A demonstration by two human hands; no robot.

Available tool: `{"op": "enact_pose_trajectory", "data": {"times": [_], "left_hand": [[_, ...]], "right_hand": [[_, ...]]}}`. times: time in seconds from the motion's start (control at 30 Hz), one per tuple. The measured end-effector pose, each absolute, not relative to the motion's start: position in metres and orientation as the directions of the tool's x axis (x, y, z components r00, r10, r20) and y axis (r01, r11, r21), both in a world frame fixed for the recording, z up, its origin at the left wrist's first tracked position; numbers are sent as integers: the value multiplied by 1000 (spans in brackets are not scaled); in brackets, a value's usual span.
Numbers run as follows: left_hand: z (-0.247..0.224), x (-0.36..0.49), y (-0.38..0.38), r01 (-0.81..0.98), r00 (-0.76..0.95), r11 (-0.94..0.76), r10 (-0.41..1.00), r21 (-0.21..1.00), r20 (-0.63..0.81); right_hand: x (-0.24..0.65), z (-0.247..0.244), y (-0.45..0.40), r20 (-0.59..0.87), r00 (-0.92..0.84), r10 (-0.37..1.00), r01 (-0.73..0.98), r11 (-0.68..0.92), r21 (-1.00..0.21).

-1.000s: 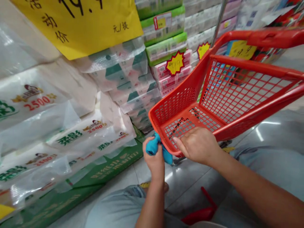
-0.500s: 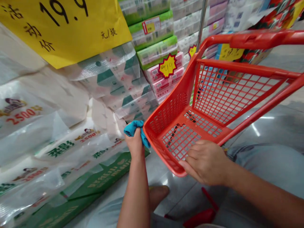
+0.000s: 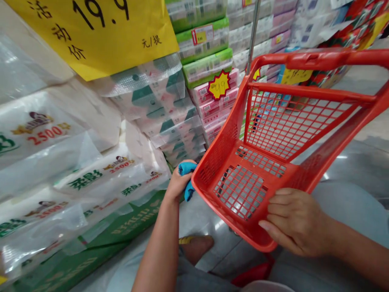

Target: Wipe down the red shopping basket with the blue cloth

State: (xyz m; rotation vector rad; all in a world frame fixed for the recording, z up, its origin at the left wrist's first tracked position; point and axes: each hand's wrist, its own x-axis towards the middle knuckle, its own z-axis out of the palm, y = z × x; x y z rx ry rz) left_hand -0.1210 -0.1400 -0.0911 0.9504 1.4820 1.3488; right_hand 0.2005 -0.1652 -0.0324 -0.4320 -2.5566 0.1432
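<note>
A red plastic shopping basket point(image 3: 226, 219) with a long handle tilts in front of me, its grid floor and walls showing nothing inside. My right hand point(image 3: 299, 221) grips its near right rim, fingers over the edge and thumb outside. At the basket's left corner, my left hand point(image 3: 179, 180) is closed around a blue cloth point(image 3: 189, 190). The cloth lies against the outside of the left wall; part of it is hidden by my hand and the basket.
Packs of white tissue paper point(image 3: 88, 178) are stacked on the left above a green carton point(image 3: 115, 235). A yellow price sign point(image 3: 121, 44) hangs over them. Green and pink packs point(image 3: 209, 69) stand behind, beside a metal pole point(image 3: 253, 36). Below are my shoe point(image 3: 197, 248) and a red object point(image 3: 253, 275).
The basket has tipped and swung nearer, its near corner moving down and right along with my right hand. My left hand has turned, with the cloth still at the basket's left side.
</note>
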Motion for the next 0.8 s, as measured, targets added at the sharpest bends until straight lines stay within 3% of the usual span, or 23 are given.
{"op": "enact_pose_trajectory", "data": {"times": [0.27,0.33,0.4,0.47,0.5,0.57,0.63,0.73,0.8], "left_hand": [[-105,-89,-181,7,-604,74,795,997,-55],[-98,-79,-199,159,-727,22,679,987,102],[-83,-73,-211,419,-720,4,610,908,330],[-64,-72,-215,675,-529,9,704,738,475],[-53,-74,-214,771,-404,14,784,637,471],[-32,-79,-208,906,-203,48,921,420,332],[-11,-84,-198,976,-116,88,985,198,131],[12,-81,-180,996,-61,54,993,-70,-98],[21,-74,-168,986,-29,-6,979,-167,-203]], "right_hand": [[199,-34,-165,492,-781,384,341,923,-179],[195,-34,-165,509,-770,385,344,922,-177],[188,-35,-166,531,-757,382,346,923,-170],[178,-36,-168,557,-736,383,354,920,-165],[173,-37,-169,571,-725,386,358,919,-167],[164,-36,-170,587,-712,386,354,919,-175],[163,-33,-168,578,-727,370,318,928,-195],[181,-26,-153,523,-764,378,315,926,-209],[204,-22,-135,495,-754,432,409,898,-162]]}}
